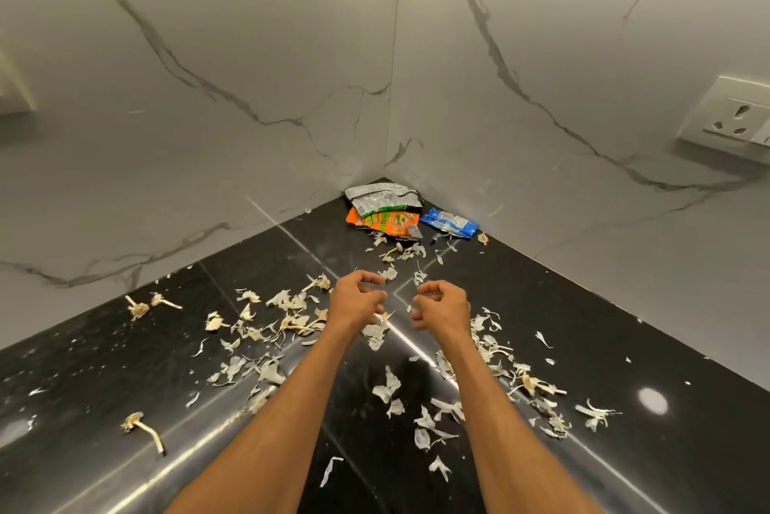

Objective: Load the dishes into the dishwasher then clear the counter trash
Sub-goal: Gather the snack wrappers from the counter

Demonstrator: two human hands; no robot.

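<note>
Dry garlic peels and stalks (266, 372) lie scattered over the black polished counter (104, 367). In the far corner sit three empty snack wrappers: a silver one (381, 197), an orange one (385, 224) and a blue one (450, 222). My left hand (358, 299) and my right hand (443, 305) hover side by side over the middle of the counter, a little short of the wrappers. Both have loosely curled fingers with nothing visible in them. No dishes or dishwasher are in view.
White marble walls (250, 76) meet in a corner behind the wrappers. A wall socket (733, 117) sits on the right wall. More peels (541, 384) lie right of my right forearm, and a garlic stalk (143, 428) lies at the near left.
</note>
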